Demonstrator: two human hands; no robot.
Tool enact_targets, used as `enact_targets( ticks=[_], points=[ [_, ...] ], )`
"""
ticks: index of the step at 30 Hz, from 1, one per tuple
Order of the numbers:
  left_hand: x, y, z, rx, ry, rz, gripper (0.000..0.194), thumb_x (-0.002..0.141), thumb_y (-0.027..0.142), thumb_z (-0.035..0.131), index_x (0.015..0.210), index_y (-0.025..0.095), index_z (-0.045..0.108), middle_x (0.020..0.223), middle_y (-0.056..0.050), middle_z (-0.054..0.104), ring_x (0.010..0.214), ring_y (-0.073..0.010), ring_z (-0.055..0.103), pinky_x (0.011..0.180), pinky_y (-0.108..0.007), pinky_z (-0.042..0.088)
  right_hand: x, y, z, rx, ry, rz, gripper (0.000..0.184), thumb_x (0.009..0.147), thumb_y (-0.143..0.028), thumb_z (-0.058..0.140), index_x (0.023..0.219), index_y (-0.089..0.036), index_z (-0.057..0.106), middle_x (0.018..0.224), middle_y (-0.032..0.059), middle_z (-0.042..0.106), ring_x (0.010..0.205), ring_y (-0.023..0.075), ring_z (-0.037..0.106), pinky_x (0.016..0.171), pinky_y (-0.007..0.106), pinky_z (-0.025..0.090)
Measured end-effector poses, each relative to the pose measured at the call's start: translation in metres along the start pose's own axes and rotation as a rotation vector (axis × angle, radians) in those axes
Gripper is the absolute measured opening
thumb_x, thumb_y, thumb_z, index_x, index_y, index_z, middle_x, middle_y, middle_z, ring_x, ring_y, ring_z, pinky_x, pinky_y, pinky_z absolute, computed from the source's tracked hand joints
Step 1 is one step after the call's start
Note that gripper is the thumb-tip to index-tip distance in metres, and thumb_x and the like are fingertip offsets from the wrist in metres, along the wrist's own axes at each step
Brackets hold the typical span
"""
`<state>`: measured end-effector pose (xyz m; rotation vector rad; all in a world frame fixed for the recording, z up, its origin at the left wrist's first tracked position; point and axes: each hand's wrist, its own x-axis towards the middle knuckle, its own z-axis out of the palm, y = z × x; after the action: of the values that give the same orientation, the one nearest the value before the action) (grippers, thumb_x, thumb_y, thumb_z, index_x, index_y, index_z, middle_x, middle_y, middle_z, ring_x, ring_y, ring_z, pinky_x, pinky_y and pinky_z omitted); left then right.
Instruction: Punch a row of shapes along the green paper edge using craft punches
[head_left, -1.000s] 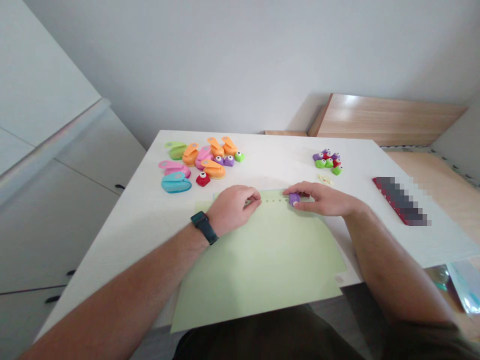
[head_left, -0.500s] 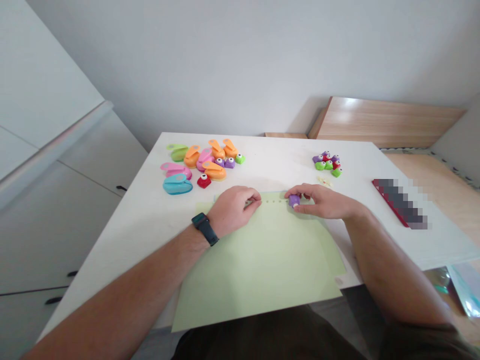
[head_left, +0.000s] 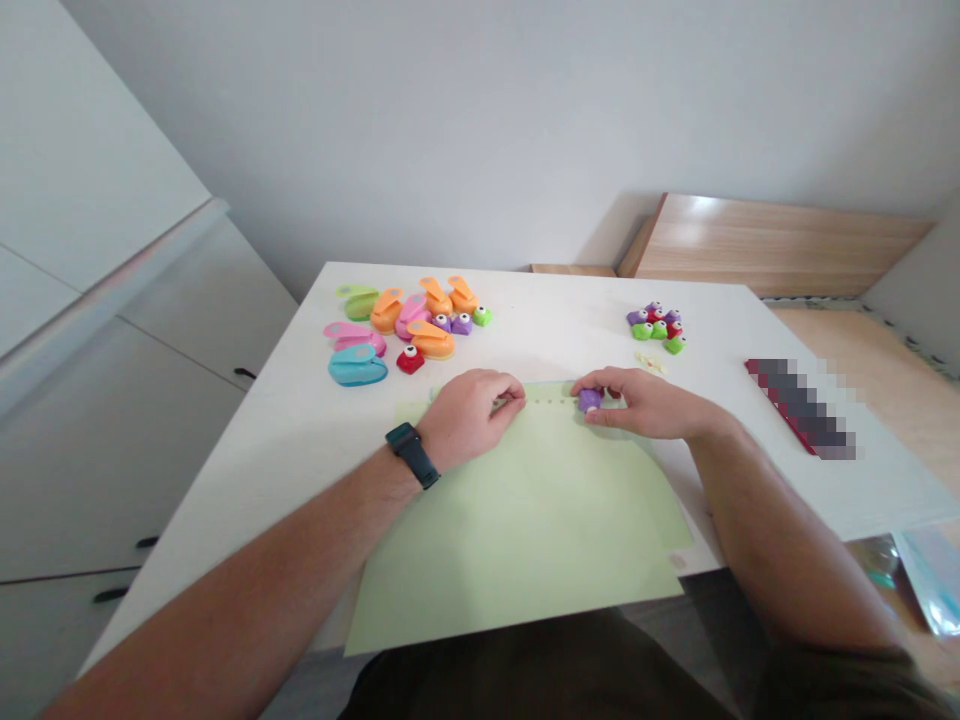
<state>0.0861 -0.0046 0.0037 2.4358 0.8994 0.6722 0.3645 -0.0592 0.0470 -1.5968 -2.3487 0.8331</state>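
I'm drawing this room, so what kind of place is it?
Maybe a bedroom at home: I see a wooden board like a headboard, white cabinets with dark handles and a white table.

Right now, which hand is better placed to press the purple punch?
Probably your right hand: it holds the purple punch at the green paper. Your left hand is farther from the punch, over the paper's other side.

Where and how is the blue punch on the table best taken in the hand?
Probably by the rounded lower body of the blue punch, coming from the near left: a pink punch lies just behind it and the red punch to its right. The lever sticks up above the body, so pressing it could move it.
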Motion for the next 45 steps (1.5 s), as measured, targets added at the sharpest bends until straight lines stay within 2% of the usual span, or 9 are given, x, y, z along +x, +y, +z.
enact_targets(
  ticks=[15, 45],
  points=[
    [-0.0009, 0.0021, -0.0014, -0.001, 0.007, 0.006, 0.013, 0.090, 0.024, 0.057, 0.090, 0.020, 0.070, 0.086, -0.003, 0.071, 0.083, -0.0184, 0.064, 0.079, -0.032, 0.049, -0.0005, -0.0056, -0.0001, -0.009, 0.025, 0.012, 0.032, 0.084, -0.036, 0.065, 0.113, -0.022, 0.070, 0.101, 0.0039, 0.071, 0.088, 0.0201, 0.062, 0.082, 0.033, 0.046],
    [-0.0005, 0.0040, -0.0020, -0.004, 0.016, 0.015, 0.014, 0.091, 0.024, 0.056, 0.090, 0.020, 0.069, 0.086, -0.004, 0.071, 0.083, -0.0186, 0.064, 0.079, -0.032, 0.049, 0.0000, -0.0066, 0.0056, -0.053, 0.076, 0.044, 0.025, 0.085, -0.031, 0.063, 0.107, -0.022, 0.069, 0.102, 0.0048, 0.071, 0.090, 0.0202, 0.062, 0.082, 0.033, 0.046]
  ],
)
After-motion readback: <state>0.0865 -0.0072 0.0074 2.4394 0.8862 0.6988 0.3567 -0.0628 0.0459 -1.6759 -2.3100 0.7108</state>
